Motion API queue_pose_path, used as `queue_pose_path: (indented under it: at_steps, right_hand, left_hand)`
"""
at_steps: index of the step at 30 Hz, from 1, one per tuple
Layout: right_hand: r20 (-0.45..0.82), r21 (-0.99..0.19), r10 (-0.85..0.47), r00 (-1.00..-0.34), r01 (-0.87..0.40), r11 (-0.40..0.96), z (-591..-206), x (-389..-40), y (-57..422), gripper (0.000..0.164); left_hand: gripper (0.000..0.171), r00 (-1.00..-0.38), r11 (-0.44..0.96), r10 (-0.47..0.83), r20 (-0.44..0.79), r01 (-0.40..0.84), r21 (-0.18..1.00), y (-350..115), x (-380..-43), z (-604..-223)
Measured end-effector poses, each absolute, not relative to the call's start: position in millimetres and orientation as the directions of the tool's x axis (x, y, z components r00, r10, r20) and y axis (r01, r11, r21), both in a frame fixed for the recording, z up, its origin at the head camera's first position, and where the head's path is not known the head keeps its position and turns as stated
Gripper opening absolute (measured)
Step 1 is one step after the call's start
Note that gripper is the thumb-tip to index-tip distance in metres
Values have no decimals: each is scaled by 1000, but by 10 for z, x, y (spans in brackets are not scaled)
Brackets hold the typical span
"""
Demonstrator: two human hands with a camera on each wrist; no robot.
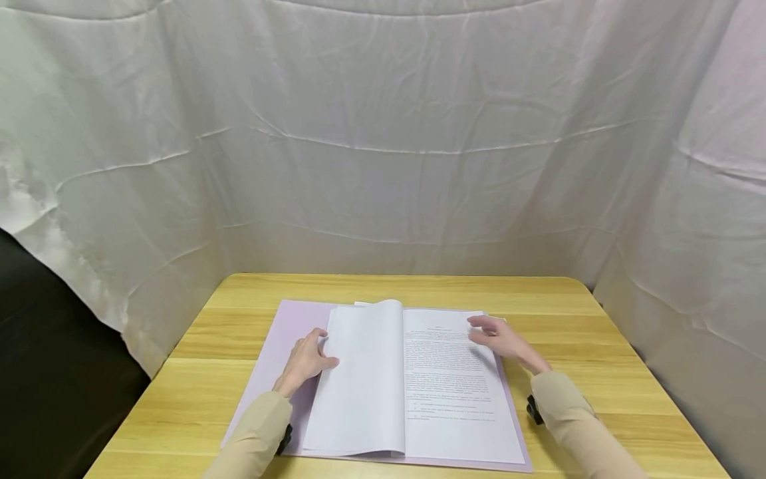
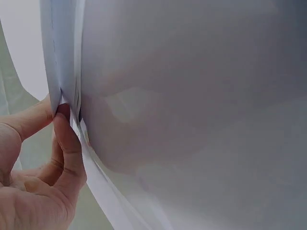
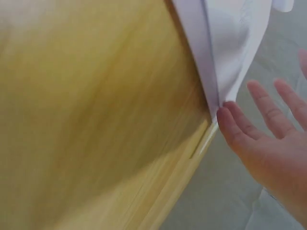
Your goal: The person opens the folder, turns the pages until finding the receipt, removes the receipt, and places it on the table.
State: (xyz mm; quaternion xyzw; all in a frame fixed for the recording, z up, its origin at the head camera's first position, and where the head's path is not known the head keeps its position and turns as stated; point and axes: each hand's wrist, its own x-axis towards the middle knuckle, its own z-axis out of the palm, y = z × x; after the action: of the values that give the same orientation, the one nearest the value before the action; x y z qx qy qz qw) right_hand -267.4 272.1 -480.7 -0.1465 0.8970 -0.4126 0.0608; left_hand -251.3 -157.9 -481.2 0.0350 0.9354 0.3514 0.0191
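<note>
A stack of white paper sheets lies spread on a lilac folder [image 1: 296,319], a printed page [image 1: 449,372] on the right and a turned, blank-backed page [image 1: 362,386] on the left, its fold bulging at the middle. My left hand [image 1: 306,362] is at the left edge of the turned page. In the left wrist view, thumb and forefinger of this hand [image 2: 48,158] pinch the edge of the sheets [image 2: 67,57]. My right hand [image 1: 499,339] hovers by the upper right of the printed page, fingers loosely bent and spread, fingertips right at the paper's edge in the right wrist view.
The folder lies on a light wooden table [image 1: 598,372] near its front edge. A pale curtain [image 1: 389,166] hangs behind and along both sides. Something black [image 1: 54,359] stands at the far left, beyond the table.
</note>
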Motion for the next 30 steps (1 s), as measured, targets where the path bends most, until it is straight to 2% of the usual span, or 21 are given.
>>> queue_pose_path:
  at_steps: [13, 22, 26, 30]
  right_hand:
    - [2, -661, -228, -974, -173, 731, -4886, -2906, 2689, 50]
    - [17, -614, -225, -974, -188, 767, -4930, -3013, 2686, 53]
    - [8, -618, -192, -981, -156, 771, -4937, -3046, 2690, 53]
    - [38, -622, -165, -986, -153, 768, -4948, -3068, 2692, 50]
  left_hand:
    - [61, -983, 741, 180, 15, 146, 655, -1518, -2528, -4826]
    - [48, -916, 682, 401, 20, 312, 662, -1500, -2527, -4862]
    - [45, -897, 683, 441, -24, 318, 658, -1502, -2518, -4875]
    - [51, -889, 682, 454, -56, 306, 664, -1502, -2515, -4872]
